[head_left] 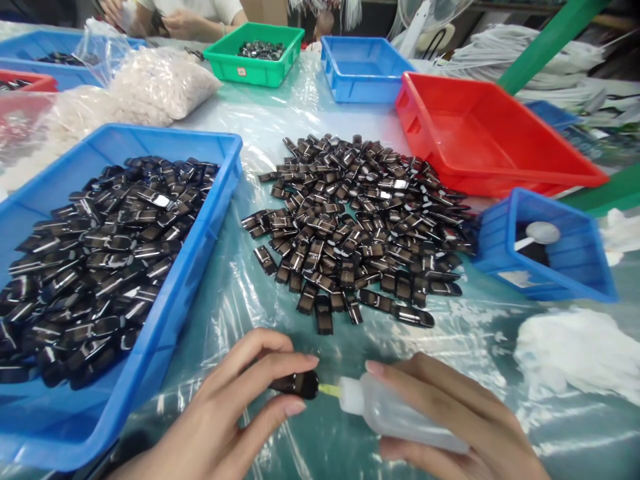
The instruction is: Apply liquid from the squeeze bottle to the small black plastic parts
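Between the fingers and thumb of my left hand [250, 393] is a small dark, glossy plastic casing [300, 385], held just above the table. My right hand [445, 413] is wrapped round a translucent squeeze bottle [400, 413] lying on its side. Its yellowish nozzle tip points left and meets, or nearly meets, the casing's rounded end. Beyond both hands lies a loose pile of similar dark casings [345, 227]. To the left, a large blue tray [200, 267] holds many more of them, heaped up.
At right stand a red tray [475, 127] and a small blue bin [560, 280] with a white scoop inside. A crumpled white cloth [580, 353] lies nearby. Farther back are a green tray [250, 73], another blue tray [365, 93], bagged pale pieces [160, 87] and a co-worker's hands [185, 25].
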{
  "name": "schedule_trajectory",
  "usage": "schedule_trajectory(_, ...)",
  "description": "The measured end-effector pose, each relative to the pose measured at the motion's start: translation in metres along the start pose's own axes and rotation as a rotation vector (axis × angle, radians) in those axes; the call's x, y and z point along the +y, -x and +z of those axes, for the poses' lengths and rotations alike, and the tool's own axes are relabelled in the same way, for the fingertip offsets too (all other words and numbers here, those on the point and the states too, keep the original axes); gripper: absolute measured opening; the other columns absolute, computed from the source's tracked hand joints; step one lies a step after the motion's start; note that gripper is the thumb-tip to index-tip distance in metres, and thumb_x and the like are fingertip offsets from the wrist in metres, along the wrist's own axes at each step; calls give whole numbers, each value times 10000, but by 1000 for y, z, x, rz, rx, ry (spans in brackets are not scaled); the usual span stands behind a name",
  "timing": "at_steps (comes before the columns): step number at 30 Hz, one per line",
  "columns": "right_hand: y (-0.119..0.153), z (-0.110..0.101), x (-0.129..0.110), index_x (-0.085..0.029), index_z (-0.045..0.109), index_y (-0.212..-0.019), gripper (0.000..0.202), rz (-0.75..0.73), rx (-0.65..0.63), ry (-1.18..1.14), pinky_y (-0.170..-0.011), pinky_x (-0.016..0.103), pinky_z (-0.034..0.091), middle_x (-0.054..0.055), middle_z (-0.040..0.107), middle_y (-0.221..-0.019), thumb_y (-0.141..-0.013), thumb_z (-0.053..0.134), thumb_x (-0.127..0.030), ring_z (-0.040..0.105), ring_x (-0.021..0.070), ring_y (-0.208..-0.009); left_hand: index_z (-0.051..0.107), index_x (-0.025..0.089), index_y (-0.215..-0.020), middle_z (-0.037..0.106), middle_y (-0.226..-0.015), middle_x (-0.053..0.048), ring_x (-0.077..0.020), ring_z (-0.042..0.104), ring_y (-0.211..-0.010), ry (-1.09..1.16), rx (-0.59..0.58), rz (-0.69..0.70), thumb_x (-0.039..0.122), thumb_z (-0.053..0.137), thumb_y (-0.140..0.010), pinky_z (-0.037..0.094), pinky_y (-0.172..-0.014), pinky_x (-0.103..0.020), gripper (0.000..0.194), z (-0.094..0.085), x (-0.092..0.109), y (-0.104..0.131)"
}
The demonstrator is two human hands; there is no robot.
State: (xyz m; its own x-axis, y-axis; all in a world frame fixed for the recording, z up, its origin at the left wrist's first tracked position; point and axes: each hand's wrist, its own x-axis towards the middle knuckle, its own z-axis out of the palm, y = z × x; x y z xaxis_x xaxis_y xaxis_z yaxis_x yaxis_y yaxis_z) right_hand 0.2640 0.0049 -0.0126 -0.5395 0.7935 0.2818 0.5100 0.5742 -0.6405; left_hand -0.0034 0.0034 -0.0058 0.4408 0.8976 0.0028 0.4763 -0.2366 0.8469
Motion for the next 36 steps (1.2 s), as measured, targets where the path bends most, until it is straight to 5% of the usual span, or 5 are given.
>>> schedule_trajectory(18, 2, 1, -5, -286, 496, -1318, 398, 83, -7, -69, -606, 236, 567, 14, 672, -862, -928, 533, -359, 662, 140, -681, 544, 378, -1173, 560, -1131, 15, -157, 619, -1023, 6, -9, -4, 265, 535, -946, 511, -810, -167, 253, -1, 2, -1)
schedule_trajectory(23, -6, -4, -6, -330, 549, -1274, 424, 128, -47, -131, -449, 210, 507, -2, 668, -773, -861, 634, -376, 632, 136, -572, 559, 366, -1171, 577, -1122, -3, -188, 627, -1012, 20, -20, 11, 246, 530, -943, 530, -792, -202, 259, -1, 3, -1)
schedule_trajectory(28, -9, -5, -4, -361, 597, -1218, 409, 169, -56, -185, -507, 229, 536, -13, 662, -754, -819, 681, -386, 636, 140, -575, 564, 356, -1178, 576, -1122, -10, -193, 616, -1010, 8, -9, 27, 258, 523, -947, 522, -784, -210, 255, 1, 2, 1)
schedule_trajectory(36, -2, -1, 1, -377, 548, -1237, 392, 391, 235, -115, -676, 286, 597, 21, 678, -1037, -854, 623, -349, 683, 203, -884, 530, 393, -1185, 574, -1155, 32, -174, 539, -1140, 0, 222, -188, 317, 423, -989, 482, -873, -226, 236, -8, 4, -5)
